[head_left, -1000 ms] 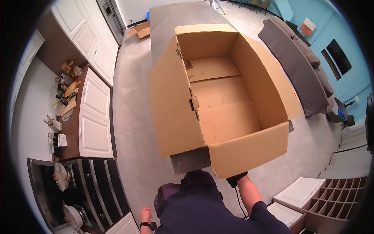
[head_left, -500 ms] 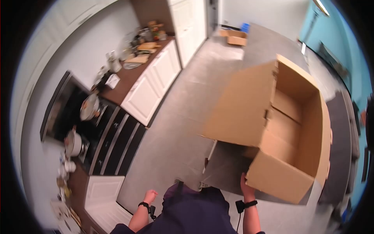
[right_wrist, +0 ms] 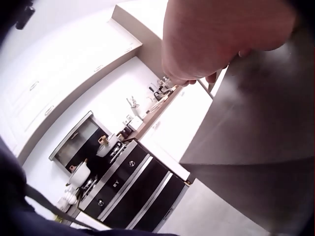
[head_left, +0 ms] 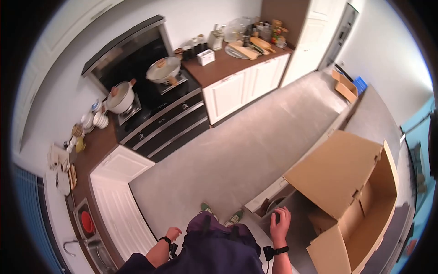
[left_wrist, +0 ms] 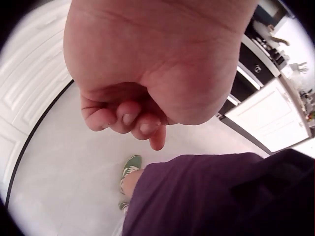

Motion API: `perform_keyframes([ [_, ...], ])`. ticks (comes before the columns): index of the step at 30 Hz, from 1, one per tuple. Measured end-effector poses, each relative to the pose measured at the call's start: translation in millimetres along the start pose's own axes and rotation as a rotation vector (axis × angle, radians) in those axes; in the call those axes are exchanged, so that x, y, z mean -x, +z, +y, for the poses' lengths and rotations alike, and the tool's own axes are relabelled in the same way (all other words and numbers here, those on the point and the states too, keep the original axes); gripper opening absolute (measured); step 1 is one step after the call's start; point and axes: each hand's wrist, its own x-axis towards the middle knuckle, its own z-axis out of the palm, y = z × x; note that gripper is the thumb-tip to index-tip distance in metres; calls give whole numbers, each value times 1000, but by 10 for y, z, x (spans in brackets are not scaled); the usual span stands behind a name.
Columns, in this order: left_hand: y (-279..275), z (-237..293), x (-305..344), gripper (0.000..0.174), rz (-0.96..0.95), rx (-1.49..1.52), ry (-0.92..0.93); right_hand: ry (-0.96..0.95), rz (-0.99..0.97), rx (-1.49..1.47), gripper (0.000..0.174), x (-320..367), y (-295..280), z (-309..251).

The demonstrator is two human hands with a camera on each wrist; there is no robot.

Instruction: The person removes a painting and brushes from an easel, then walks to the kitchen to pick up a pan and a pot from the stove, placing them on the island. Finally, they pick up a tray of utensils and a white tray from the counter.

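Observation:
An open cardboard box (head_left: 335, 169) sits on the grey island top (head_left: 297, 214) at the lower right of the head view, flaps spread. My right hand (head_left: 280, 223) is above the island's near corner, left of the box and apart from it, fingers slightly bent and holding nothing. In the right wrist view the same hand (right_wrist: 226, 42) shows from the wrist side over the dark grey surface, its fingertips mostly hidden. Down by my left hip hangs my left hand (head_left: 173, 234), nothing in it. Its fingers (left_wrist: 129, 118) curl loosely in the left wrist view.
Along the wall stand a stove with a pot (head_left: 121, 98) and a lidded pan (head_left: 163, 70), and a brown counter (head_left: 214, 73) bearing boards and jars. A sink with a red basin (head_left: 86, 222) is at lower left. Another cardboard box (head_left: 345, 86) lies by the far wall.
The view has swung left towards the stove and sink, so the box now appears lower right. My right hand has come away from the box's near flap. The left hand still hangs at my side.

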Motion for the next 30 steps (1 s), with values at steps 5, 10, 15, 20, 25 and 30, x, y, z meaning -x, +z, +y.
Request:
perform_keyframes([
  [5,-50,-469,-21,23,-36,184,-153,-32,-108,-156,6,-181,408,-427],
  [10,-249,-634,-298,17,22,190,16,104,-386,-211,15,-126,1033,-451],
  [15,-707,-466,-461,26,150,339,87,70,-563,-80,18,-91,1529,-303],
  [20,-1077,-617,-534,25,220,496,45,189,-671,-19,15,7,1808,-137],
  [25,-1073,-1341,-965,27,268,-237,364,447,-789,114,53,-46,1822,-294],
  [30,-1015,-1010,-790,22,3,594,-219,436,-711,60,43,-198,2005,-70],
])
